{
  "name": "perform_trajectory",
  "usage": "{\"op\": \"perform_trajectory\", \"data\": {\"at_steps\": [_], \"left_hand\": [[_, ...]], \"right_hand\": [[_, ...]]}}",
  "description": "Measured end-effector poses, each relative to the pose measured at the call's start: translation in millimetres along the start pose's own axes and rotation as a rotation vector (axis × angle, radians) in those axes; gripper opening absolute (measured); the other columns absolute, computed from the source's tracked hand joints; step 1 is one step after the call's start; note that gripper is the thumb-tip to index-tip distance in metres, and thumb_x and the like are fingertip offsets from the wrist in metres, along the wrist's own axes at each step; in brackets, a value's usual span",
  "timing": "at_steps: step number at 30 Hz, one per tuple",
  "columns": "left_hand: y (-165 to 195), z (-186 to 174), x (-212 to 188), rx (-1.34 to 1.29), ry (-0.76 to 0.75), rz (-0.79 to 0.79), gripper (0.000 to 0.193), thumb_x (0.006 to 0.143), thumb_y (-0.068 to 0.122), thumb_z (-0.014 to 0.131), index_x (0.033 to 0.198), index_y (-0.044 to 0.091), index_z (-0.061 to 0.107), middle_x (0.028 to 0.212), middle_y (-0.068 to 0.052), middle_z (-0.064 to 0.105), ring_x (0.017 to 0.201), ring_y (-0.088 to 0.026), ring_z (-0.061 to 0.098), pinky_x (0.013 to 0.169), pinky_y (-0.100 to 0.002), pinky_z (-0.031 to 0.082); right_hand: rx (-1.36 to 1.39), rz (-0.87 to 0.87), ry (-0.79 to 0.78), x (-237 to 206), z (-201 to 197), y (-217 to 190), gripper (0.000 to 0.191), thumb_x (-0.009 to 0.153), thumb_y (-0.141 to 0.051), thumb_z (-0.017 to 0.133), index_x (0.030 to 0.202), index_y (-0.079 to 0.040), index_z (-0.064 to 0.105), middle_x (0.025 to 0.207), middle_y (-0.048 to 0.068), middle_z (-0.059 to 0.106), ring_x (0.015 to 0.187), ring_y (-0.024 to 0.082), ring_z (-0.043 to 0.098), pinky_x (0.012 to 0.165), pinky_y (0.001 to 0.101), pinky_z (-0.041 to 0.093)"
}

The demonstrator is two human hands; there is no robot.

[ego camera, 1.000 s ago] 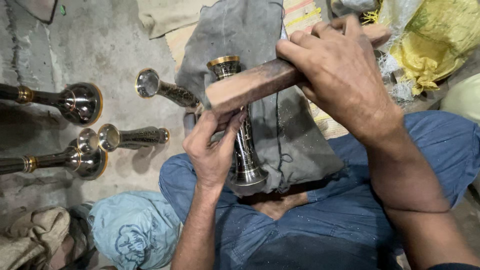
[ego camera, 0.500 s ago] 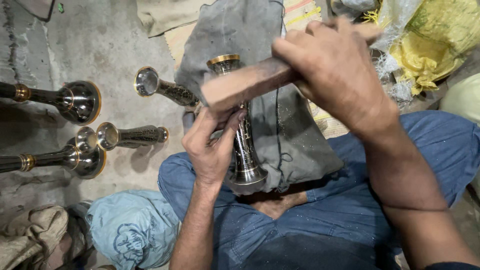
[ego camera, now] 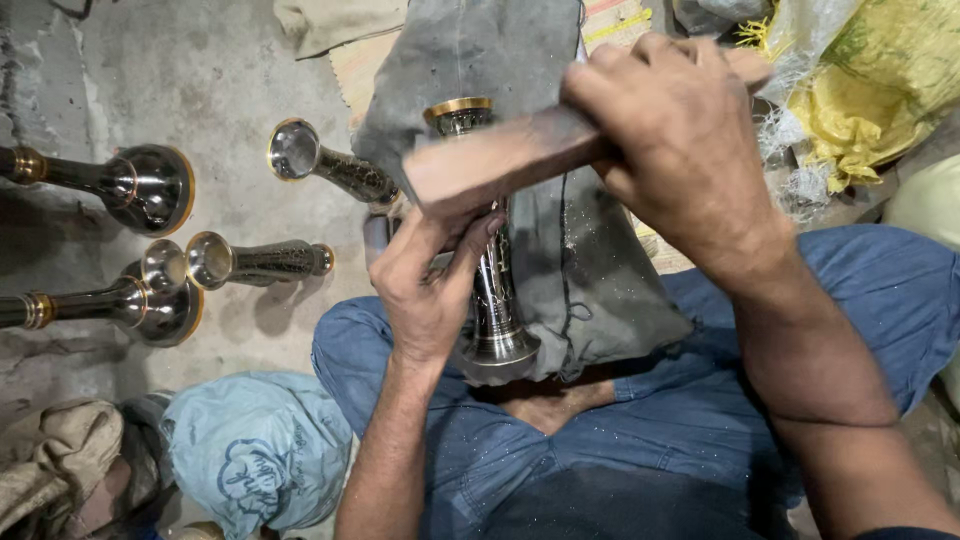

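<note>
A dark metal vase-like stem (ego camera: 492,300) with a brass rim and a flared foot lies on a grey cloth (ego camera: 560,200) over my lap. My left hand (ego camera: 425,285) grips the stem at its middle, fingers wrapped around it. My right hand (ego camera: 680,150) is closed on a wooden block (ego camera: 500,165), held across the stem just below the brass rim. The block hides part of the stem's upper end.
Several similar dark metal pieces with brass rims (ego camera: 140,185) (ego camera: 255,260) (ego camera: 325,165) lie on the concrete floor at left. A light blue bag (ego camera: 260,450) sits by my left knee. Yellow sacking (ego camera: 880,90) is piled at top right.
The wooden block in my right hand has shifted slightly left and up across the stem. My left hand stays on the stem.
</note>
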State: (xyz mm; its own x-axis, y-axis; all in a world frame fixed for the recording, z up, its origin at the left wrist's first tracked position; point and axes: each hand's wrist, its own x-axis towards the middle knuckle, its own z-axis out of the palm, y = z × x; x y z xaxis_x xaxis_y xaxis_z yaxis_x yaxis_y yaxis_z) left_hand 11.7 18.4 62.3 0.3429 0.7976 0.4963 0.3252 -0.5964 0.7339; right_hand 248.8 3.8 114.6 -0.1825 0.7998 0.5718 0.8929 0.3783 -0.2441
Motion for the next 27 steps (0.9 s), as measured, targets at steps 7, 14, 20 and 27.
{"op": "perform_trajectory", "data": {"at_steps": [7,14,20,27], "left_hand": [[-0.4,-1.1,0.0,0.038,-0.033,-0.014,0.033,0.094,0.003,0.081,0.125,0.004,0.07,0.101,-0.007,0.073,0.091,-0.014,0.073,0.079,-0.029,0.059],[1.6,-0.3,3.2,-0.023,-0.04,-0.066,0.035,0.092,0.005,0.081,0.125,0.002,0.071,0.1,-0.008,0.073,0.088,-0.015,0.074,0.079,-0.029,0.059],[2.9,-1.4,4.3,-0.023,-0.065,-0.045,0.032,0.093,0.006,0.08,0.124,0.002,0.071,0.103,-0.008,0.073,0.091,-0.016,0.075,0.081,-0.028,0.058],[2.3,0.1,4.8,0.015,-0.073,-0.013,0.027,0.093,0.008,0.081,0.119,0.005,0.073,0.097,-0.007,0.072,0.085,-0.016,0.073,0.074,-0.029,0.057]], "right_hand": [[0.118,0.08,-0.042,-2.3,-2.2,2.9,0.034,0.085,-0.008,0.086,0.102,0.0,0.057,0.089,0.015,0.062,0.085,0.032,0.062,0.077,0.0454,0.046],[0.268,0.07,-0.047,-12.0,13.3,15.8,0.032,0.089,-0.007,0.084,0.106,-0.002,0.057,0.096,0.014,0.063,0.092,0.031,0.063,0.08,0.0435,0.046],[0.144,0.017,-0.062,-17.6,19.1,20.0,0.029,0.091,-0.003,0.081,0.107,-0.003,0.057,0.094,0.011,0.063,0.09,0.028,0.065,0.084,0.0434,0.049],[0.123,-0.008,-0.03,-17.3,5.4,11.1,0.034,0.082,0.002,0.078,0.108,-0.001,0.056,0.094,0.015,0.062,0.093,0.035,0.064,0.081,0.0461,0.049]]}}
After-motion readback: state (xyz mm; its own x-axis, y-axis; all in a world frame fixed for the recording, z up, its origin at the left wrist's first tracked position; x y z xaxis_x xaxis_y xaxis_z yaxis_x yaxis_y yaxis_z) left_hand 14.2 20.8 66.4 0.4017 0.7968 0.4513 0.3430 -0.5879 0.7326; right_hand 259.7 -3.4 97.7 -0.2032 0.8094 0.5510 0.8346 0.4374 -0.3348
